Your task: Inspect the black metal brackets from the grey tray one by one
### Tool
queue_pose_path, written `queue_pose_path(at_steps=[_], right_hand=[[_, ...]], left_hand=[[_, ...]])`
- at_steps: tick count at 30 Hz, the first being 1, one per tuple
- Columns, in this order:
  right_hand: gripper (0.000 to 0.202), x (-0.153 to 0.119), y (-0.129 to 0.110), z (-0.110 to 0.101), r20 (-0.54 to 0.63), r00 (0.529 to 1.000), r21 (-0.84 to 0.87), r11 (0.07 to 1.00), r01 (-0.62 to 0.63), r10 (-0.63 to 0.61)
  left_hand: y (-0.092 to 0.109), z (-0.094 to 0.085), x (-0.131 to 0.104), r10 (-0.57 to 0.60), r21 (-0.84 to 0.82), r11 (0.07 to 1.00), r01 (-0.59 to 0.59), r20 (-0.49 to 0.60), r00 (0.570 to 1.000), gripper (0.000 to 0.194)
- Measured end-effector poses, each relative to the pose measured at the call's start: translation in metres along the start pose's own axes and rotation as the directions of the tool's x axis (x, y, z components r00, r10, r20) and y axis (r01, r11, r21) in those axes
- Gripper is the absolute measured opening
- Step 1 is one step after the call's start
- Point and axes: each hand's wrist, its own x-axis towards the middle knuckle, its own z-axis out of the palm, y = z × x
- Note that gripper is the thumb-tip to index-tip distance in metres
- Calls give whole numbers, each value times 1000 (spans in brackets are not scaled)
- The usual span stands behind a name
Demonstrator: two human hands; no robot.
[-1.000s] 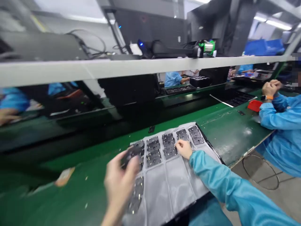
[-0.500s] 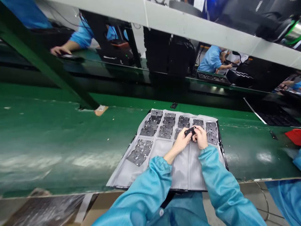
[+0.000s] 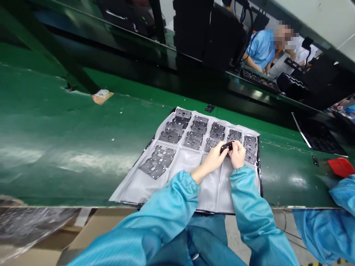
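Observation:
Between my two hands I hold a small flat black part [image 3: 227,146], raised over the tray and tilted. My left hand [image 3: 215,157] grips its left end with thumb and fingers. Its right end is pinched by my right hand [image 3: 237,154]. Below them lies a tray lined with white sheet [image 3: 188,162], divided into compartments. Dark flat plates with small holes [image 3: 170,132] lie overlapped in the far row, and another overlapped group [image 3: 158,162] fills part of the near left compartment. My hands hide some plates in the right-hand compartments.
The tray rests on a green bench [image 3: 69,147]. Single small black pieces [image 3: 210,108] lie behind it and to the right [image 3: 315,160]. A red bin [image 3: 341,167] and a co-worker's blue sleeve [image 3: 344,194] are at right. A green post [image 3: 80,75] stands at left.
The camera view has tilted downward and turned, so the bench and tray sit higher in the picture. The black part in my hands is now turned more edge-on.

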Motion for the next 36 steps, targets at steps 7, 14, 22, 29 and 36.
queue_pose_path(at_steps=[7,14,22,29,36], right_hand=[[36,-2,-2,-2,-24,999,-69,997,38,-40],[31,-2,-2,-2,-45,993,-162,982,97,-105],[27,0,4,-2,-61,989,-221,968,118,-134],[30,-4,-1,-1,-45,995,-133,988,83,-89],[30,-1,2,-2,-62,982,-273,950,153,-176]], left_hand=[[4,-3,-1,30,106,994,-33,31,999,14],[2,-2,-1,20,119,993,-21,14,1000,14],[1,-2,-1,25,118,993,-26,8,1000,15],[2,-2,-1,18,75,997,-20,23,1000,14],[1,-2,-1,29,94,995,-30,15,999,14]])
